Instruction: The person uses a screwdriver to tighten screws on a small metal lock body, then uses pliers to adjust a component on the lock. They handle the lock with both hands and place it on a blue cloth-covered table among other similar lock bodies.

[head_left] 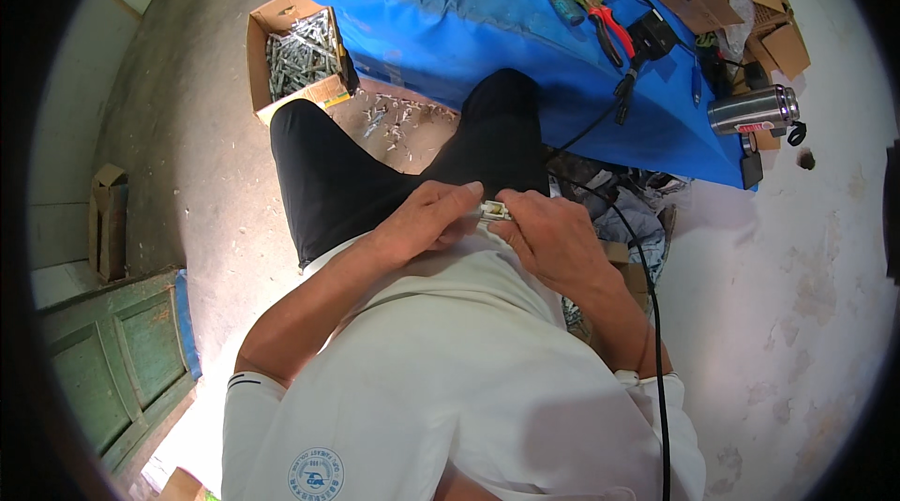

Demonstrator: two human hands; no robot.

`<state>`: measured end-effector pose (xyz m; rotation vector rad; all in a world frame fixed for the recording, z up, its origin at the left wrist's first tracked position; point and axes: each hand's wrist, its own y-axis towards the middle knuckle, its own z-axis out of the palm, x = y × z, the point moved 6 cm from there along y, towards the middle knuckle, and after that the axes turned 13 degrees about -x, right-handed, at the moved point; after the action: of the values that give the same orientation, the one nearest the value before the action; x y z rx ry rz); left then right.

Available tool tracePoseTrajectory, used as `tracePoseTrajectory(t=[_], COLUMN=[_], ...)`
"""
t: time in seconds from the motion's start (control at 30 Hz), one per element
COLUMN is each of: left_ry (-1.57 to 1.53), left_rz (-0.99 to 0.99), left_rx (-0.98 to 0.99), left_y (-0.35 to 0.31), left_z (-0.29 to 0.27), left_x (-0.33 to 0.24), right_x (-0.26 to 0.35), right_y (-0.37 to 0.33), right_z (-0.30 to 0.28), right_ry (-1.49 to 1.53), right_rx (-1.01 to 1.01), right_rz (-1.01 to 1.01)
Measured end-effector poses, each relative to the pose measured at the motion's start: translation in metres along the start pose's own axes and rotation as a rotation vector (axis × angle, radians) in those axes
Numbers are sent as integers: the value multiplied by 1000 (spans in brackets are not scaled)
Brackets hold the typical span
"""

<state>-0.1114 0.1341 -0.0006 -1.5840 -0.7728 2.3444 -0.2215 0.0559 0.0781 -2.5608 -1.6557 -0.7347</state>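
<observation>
Ahead of me spreads the blue-covered desk point(441, 42). Just beside its left part stands an open cardboard box point(258, 60), heaped with metal parts point(300, 60). A steel flask point(750, 111) is at the desk's right end. Close in front of my body, my right fingers point(527, 209) pinch a small pale piece point(495, 210), their gap narrow; my left fingers point(455, 201) curl at its other end, whether gripping I cannot tell.
</observation>
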Motion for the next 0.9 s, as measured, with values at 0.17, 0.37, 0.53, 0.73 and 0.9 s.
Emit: tracePoseTrajectory(t=[0.17, 0.37, 0.53, 0.73, 0.9], left_ry=[13, 299, 591, 591, 391], left_rz=[-3, 134, 280, 436, 407], left_rx=[-13, 97, 105, 64, 114], left_y=[1, -7, -4, -23, -33], left_z=[2, 12, 16, 24, 27], left_x=[6, -7, -18, -29, -39], right_x=[-6, -5, -5, -4, -2], right_y=[0, 10, 11, 7, 0], right_z=[5, -6, -10, -17, -26], right_ry=[20, 28, -27, 171, 346], right_rx=[112, 287, 322, 431, 229], right_rz=[25, -24, -54, 5, 11])
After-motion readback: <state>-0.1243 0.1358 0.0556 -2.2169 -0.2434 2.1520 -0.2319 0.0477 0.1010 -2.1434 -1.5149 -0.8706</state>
